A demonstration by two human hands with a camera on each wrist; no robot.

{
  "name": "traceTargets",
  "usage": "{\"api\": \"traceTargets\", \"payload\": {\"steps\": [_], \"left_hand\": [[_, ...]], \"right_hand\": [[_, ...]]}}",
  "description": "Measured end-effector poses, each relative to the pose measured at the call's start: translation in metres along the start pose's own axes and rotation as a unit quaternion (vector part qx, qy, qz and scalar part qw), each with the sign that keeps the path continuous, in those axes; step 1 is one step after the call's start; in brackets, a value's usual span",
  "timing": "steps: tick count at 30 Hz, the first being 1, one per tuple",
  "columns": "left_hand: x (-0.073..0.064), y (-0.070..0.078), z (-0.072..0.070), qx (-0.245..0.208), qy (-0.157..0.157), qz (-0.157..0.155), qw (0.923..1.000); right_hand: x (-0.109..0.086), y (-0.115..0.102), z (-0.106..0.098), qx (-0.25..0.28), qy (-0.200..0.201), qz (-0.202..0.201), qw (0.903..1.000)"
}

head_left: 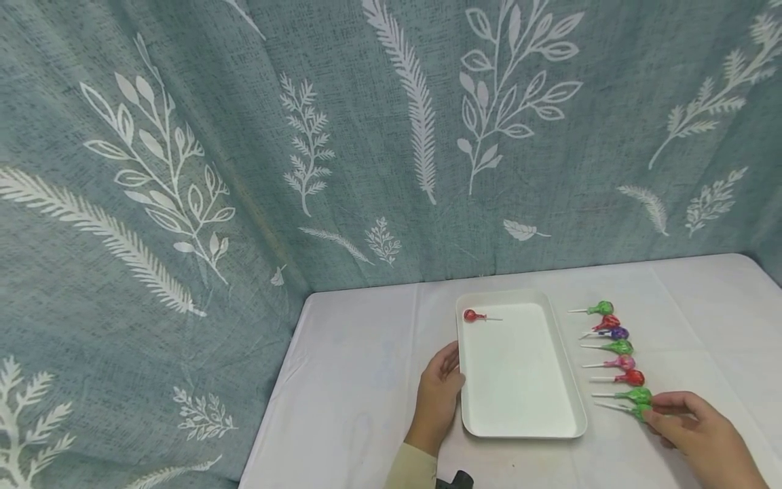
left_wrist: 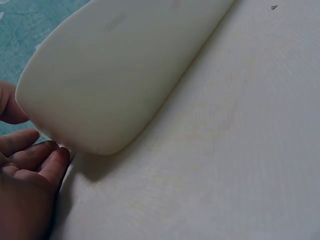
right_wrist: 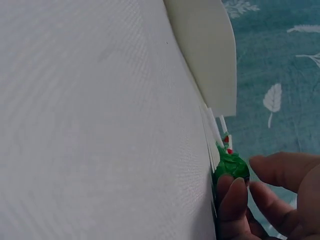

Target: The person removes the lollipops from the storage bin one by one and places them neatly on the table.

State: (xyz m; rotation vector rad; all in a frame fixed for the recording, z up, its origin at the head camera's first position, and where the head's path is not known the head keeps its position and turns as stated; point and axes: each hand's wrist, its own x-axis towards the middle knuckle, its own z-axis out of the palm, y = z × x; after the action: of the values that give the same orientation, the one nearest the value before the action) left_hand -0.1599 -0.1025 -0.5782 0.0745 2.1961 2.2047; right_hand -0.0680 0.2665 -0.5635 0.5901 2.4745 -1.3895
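Observation:
My left hand is at the left side of a white rectangular tray, its thumb and fingers gripping the edge. In the left wrist view, the fingertips meet the tray's outer wall. A red-wrapped lollipop lies in the tray's far left corner, stick pointing right. On the right, my right hand pinches the wrapped head of the nearest green lollipop. Thumb and fingers surround that green head in the right wrist view. Another green lollipop lies just beyond it.
Several more lollipops form a column right of the tray, sticks pointing left: red, pink, green, purple, red and green. A white cloth covers the table; a leaf-patterned blue-green curtain hangs behind.

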Motion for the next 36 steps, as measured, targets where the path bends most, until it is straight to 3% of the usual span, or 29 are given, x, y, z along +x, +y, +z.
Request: {"api": "traceTargets", "payload": {"steps": [14, 20, 28, 36], "left_hand": [[0.015, -0.001, 0.005, 0.007, 0.020, -0.001, 0.9998], [0.023, -0.002, 0.004, 0.000, 0.011, 0.013, 0.9999], [0.027, -0.003, 0.001, -0.007, 0.001, 0.027, 0.9996], [0.025, -0.003, 0.001, 0.005, 0.008, 0.017, 0.9998]], "right_hand": [[-0.003, -0.007, -0.009, -0.003, 0.052, 0.010, 0.9986], [-0.001, -0.019, -0.011, -0.008, 0.073, -0.009, 0.9973], [-0.001, -0.048, -0.003, 0.006, 0.089, -0.102, 0.9908], [0.011, -0.081, 0.022, 0.047, 0.075, -0.225, 0.9703]]}}
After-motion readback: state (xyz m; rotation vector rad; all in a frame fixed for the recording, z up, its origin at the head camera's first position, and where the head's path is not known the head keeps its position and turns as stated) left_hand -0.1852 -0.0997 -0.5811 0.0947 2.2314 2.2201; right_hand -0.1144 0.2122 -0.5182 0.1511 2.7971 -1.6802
